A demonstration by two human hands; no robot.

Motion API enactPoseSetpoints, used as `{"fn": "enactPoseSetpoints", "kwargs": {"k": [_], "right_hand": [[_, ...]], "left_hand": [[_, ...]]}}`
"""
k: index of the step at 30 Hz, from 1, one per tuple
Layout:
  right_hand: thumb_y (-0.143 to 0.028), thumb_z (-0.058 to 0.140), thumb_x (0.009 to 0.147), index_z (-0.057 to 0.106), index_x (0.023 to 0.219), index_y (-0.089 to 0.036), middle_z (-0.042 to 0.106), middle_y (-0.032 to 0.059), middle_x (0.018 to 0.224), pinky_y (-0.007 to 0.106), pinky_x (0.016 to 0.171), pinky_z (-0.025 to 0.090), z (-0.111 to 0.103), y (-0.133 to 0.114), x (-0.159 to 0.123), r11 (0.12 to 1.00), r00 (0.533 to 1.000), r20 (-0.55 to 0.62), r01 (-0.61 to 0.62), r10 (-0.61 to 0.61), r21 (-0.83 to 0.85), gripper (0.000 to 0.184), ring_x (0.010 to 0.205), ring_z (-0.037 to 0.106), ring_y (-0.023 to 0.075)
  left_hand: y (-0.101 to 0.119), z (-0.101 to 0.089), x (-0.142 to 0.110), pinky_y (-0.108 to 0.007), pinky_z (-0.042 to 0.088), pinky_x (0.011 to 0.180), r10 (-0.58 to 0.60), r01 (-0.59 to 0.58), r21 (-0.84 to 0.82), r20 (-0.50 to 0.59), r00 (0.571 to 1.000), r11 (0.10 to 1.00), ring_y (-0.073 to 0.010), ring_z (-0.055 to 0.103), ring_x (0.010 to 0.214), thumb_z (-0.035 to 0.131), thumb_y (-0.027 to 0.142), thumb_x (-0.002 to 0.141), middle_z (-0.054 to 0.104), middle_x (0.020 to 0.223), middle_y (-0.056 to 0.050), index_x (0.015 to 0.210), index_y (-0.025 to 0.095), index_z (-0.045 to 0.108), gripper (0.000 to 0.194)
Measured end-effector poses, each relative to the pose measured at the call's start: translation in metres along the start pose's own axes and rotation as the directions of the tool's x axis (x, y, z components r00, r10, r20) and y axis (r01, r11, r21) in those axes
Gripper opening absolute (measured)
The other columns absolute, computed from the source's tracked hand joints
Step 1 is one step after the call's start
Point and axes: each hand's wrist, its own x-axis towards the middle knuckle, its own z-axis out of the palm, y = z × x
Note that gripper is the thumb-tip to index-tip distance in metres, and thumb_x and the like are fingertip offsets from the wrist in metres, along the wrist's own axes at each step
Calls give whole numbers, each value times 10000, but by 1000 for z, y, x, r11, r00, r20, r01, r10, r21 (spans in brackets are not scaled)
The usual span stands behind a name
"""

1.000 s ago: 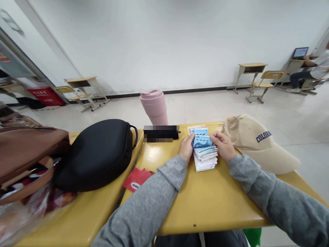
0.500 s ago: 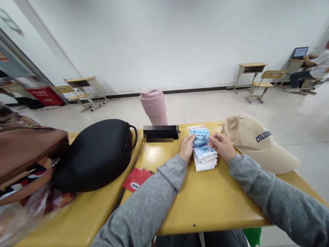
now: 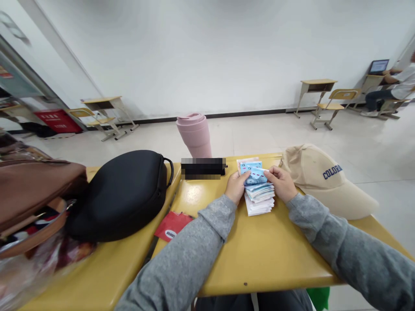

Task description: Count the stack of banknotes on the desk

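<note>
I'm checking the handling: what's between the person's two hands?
The head view shows banknotes, the top ones blue, between the left hand and right hand.

Bright, diffuse light is spread across the wall (image 3: 233, 60); glare is reflected from the bench (image 3: 253, 255). The edges are stretched, the plastic bag (image 3: 19, 280) blurred, the banknotes (image 3: 254, 180) softly rendered.

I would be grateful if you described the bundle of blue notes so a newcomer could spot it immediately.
On the yellow table before the wearer, look toward the far edge, just left of the beige cap. There, the left hand and right hand hold the bundle of blue notes, with white slips on its near side. Its blue print sets it apart from those white slips.
</note>
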Motion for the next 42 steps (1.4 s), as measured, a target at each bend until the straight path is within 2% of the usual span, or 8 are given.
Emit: {"fn": "enactPoseSetpoints", "kwargs": {"k": [4,7,12,20,32,42], "right_hand": [[-485,614,732,475,608,-192,442,-38,543,248,509,311,0,-2,-1,1000,1000,-7,24,-24,-2,347,533,388,105],[-478,614,734,485,606,-191,428,-40,544,250,514,307,1,-5,-2,999,999,-6,50,-50,2,339,535,376,104],[-457,627,731,482,607,-190,415,-45,547,247,513,303,2,-8,-4,997,999,7,49,-50,67,329,528,368,97],[-451,646,721,530,713,-185,506,-33,600,239,517,331,3,-4,-3,986,999,39,-19,12,164,291,544,430,98],[-421,640,743,534,713,-184,497,-39,594,235,501,302,3,-1,-2,980,998,56,-24,14,196,261,533,409,89],[-414,614,769,530,703,-181,463,-41,582,239,506,292,2,-3,-3,990,999,46,8,-15,144,257,526,390,87]], "left_hand": [[0,-1,2,-317,450,747,54,-54,-1,-62,997,999,-170,615,672,722,457,614,679,694,-44,736,134,667,350],[-1,-4,4,-289,439,730,90,-89,16,-93,992,996,-155,601,685,691,471,643,678,712,-31,703,142,664,336],[-3,-6,6,-288,436,739,102,-99,41,-76,992,994,-158,595,709,669,480,660,675,713,-31,731,142,672,345],[-1,-3,4,-299,441,746,95,-93,41,-67,993,995,-162,596,701,670,479,657,681,723,-38,749,144,677,348],[1,-2,1,-287,437,712,106,-104,33,-71,992,994,-157,592,678,686,485,639,672,682,-33,715,138,666,355],[0,-2,2,-296,440,715,109,-106,47,-62,992,993,-155,590,656,676,488,648,674,689,-32,719,138,663,357]]}}
